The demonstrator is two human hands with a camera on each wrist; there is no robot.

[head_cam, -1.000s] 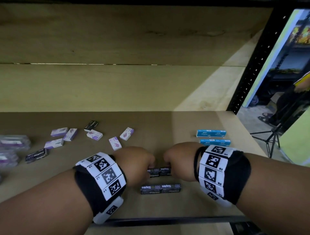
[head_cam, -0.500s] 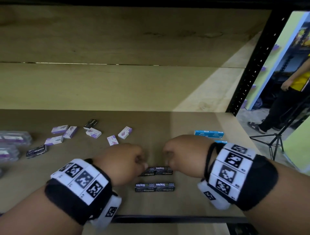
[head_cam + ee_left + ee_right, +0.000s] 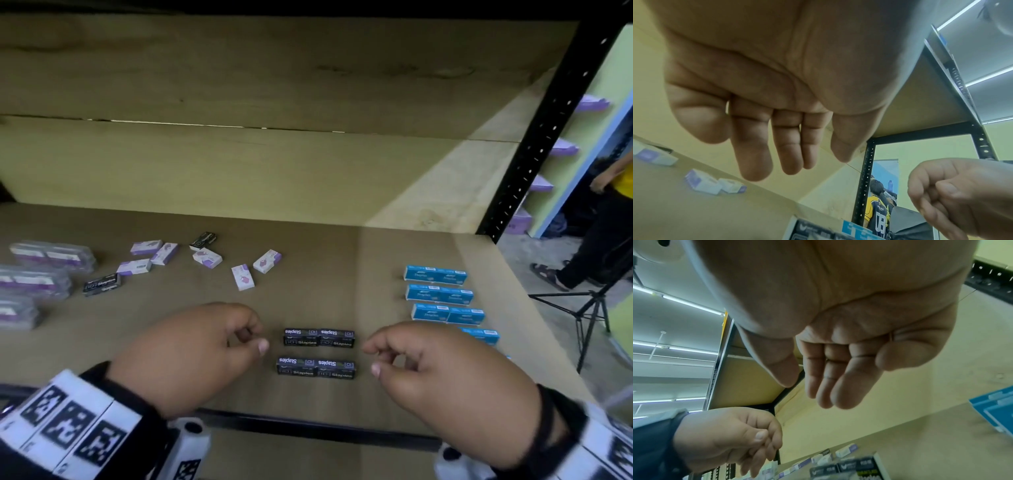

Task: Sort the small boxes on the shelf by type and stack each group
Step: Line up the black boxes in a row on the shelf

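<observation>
Two rows of black staple boxes lie near the shelf's front edge, one row (image 3: 319,337) behind the other (image 3: 317,368). My left hand (image 3: 253,337) hovers just left of them and my right hand (image 3: 371,358) just right, both empty with loosely curled fingers (image 3: 754,155) (image 3: 846,386). Neither hand touches a box. Loose purple-and-white boxes (image 3: 242,277) lie scattered at the back left, with two more black boxes (image 3: 203,240) (image 3: 102,284) among them. Blue staple boxes (image 3: 435,274) lie in rows on the right.
Clear plastic cases (image 3: 51,255) sit at the far left. The shelf's black front rail (image 3: 308,425) runs below my hands and a black upright post (image 3: 548,126) stands at the right. A person (image 3: 603,219) and a tripod (image 3: 589,308) are beyond the shelf.
Both hands have let go of the rear row of black boxes and drawn apart, left hand leftward and right hand rightward. The two rows now lie uncovered.
</observation>
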